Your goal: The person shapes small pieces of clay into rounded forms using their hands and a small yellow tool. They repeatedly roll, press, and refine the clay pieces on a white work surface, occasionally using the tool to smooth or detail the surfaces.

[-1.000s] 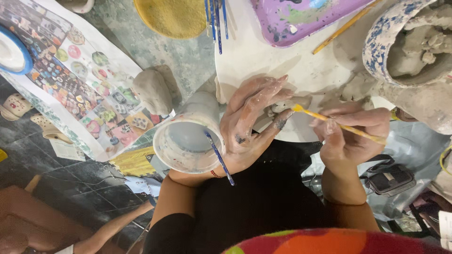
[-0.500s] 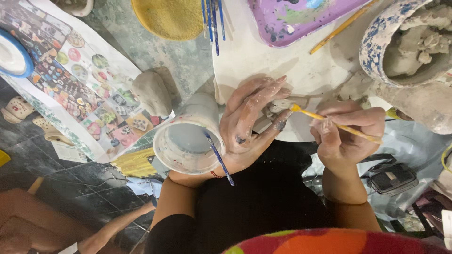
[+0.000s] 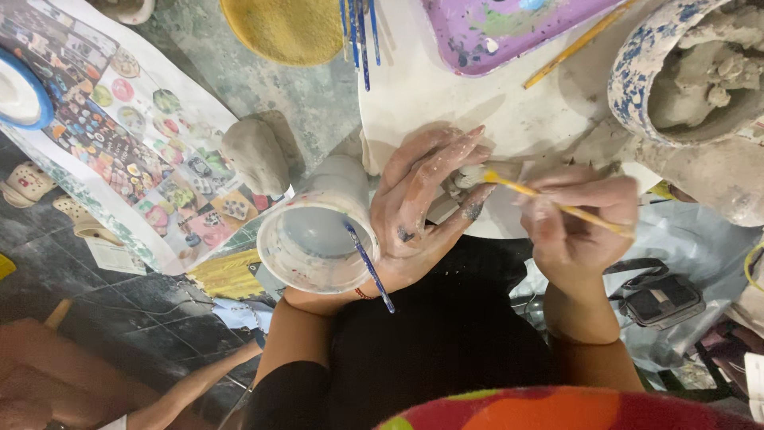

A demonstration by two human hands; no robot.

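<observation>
My left hand (image 3: pixel 426 203), smeared with clay and paint, curls around a small pale clay piece (image 3: pixel 469 177) held over the white board (image 3: pixel 446 87). My right hand (image 3: pixel 577 231) pinches a thin yellow brush (image 3: pixel 557 205) whose tip touches that piece. Just left of my left wrist stands a white plastic cup of water (image 3: pixel 314 239) with a blue brush (image 3: pixel 368 264) leaning out of it.
A grey clay lump (image 3: pixel 256 155) lies by a patterned sheet (image 3: pixel 127 143). Farther off are a yellow sponge (image 3: pixel 286 28), blue brushes (image 3: pixel 358 32), a purple palette (image 3: pixel 509 28) and a blue-speckled bowl of clay (image 3: pixel 692 72). A black bag (image 3: pixel 660 299) lies at right.
My right hand has shifted slightly right and down with the brush; the left hand stays wrapped around the clay piece.
</observation>
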